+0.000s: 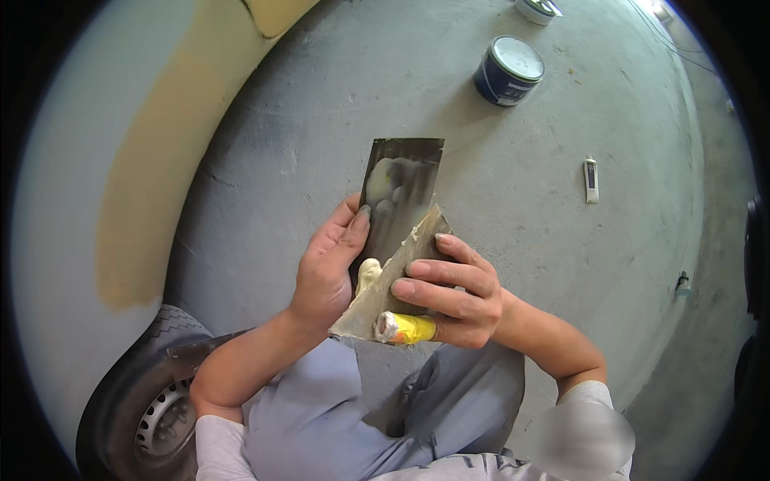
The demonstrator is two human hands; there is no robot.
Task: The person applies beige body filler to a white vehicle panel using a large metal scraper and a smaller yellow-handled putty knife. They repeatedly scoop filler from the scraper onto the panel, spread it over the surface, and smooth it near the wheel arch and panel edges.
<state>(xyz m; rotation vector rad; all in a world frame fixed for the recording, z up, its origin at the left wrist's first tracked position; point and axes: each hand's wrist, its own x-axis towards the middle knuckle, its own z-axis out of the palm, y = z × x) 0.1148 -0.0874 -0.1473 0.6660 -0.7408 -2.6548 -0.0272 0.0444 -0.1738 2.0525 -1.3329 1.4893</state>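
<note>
Vehicle body panel (88,176): pale, with a broad yellowish filler patch, curving down my left side; a tyre (132,385) sits below it.

Concrete floor (497,160): grey, scuffed, beneath everything.

Mixing plate (399,200): dark, flat, rectangular metal sheet, upright in front of my chest, smeared with pale filler across its upper face and holding a cream blob at its lower left. My left hand (325,268) clasps its left edge, thumb pressed on the face, fingers behind.

Putty knife (383,284): triangular blade, crusted grey-white, laid diagonally across the plate's lower half and touching it; the yellow handle (413,327) points left out of my fist. My right hand (453,293) is clenched around that handle, fingers resting over the blade.

Blue tin (508,70): lid on, standing on the floor well beyond my hands.

Small white oblong object (591,179): lying on the floor, right of the plate.
</note>
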